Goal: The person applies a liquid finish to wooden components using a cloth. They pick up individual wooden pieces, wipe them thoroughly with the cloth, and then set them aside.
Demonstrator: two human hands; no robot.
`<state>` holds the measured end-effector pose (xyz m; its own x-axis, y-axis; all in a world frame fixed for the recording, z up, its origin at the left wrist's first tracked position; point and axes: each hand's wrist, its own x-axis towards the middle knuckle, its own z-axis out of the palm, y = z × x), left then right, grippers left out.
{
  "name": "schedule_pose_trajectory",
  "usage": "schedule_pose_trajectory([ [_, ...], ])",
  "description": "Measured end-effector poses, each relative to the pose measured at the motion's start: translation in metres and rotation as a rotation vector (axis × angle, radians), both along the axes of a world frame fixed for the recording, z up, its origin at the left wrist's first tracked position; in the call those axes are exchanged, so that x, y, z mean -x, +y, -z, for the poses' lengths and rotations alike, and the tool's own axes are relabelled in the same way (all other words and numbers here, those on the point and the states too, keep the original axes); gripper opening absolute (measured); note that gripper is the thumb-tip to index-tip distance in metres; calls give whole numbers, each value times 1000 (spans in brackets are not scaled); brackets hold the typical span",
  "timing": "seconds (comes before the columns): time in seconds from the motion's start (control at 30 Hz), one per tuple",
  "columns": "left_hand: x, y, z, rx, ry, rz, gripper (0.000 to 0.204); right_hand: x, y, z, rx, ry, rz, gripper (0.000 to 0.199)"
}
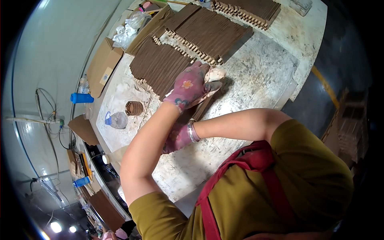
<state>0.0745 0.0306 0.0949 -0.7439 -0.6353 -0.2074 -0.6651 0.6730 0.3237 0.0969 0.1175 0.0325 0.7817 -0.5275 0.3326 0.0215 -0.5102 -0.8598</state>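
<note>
My left hand (pixel 189 85), in a floral pink glove, is closed on a crumpled white cloth (pixel 215 75) that bears pinkish-brown stains. The cloth lies against the far end of a long brown slat (pixel 207 105). My right hand (pixel 178 139), also gloved, is closed at the slat's near end, below my left forearm; that forearm hides part of its fingers. Just beyond, many brown slats (pixel 160 66) lie side by side in a flat layer. A second layer (pixel 212 32) sits farther off, with pale, bare ends showing along its near edge.
A third batch of slats (pixel 260 9) is at the far edge of the stained white table (pixel 256 80). Left of the slats are a brown coiled roll (pixel 134 108), a clear plastic jug (pixel 118 120) and a cardboard box (pixel 158 24). A blue-capped bottle (pixel 82 98) stands by the table's left edge.
</note>
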Motion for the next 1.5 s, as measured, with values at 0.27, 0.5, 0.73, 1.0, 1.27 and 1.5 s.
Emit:
schedule_pose_trajectory([
  [0.27, -3, -15, -35, -9, 365, -440, 39, -12, 6, -1, 124, 29, 96, 35],
  [0.5, -120, -31, -134, 202, 771, -675, 40, 15, -1, -26, -341, -170, 119, 50],
  [0.73, -148, 107, -95, -184, 610, -907, 47, 187, -13, -76, -525, -85, 670, 50],
  [1.0, -84, 124, -32, -25, -41, -327, 49, 233, -58, -33, 25, 168, 572, 59],
  [1.27, -82, 120, -30, 52, -131, -295, 45, 218, -60, -43, -2, 409, 570, 41],
  [1.5, -84, 122, -25, 99, -87, -279, 49, 215, -62, -35, -28, 367, 541, 41],
])
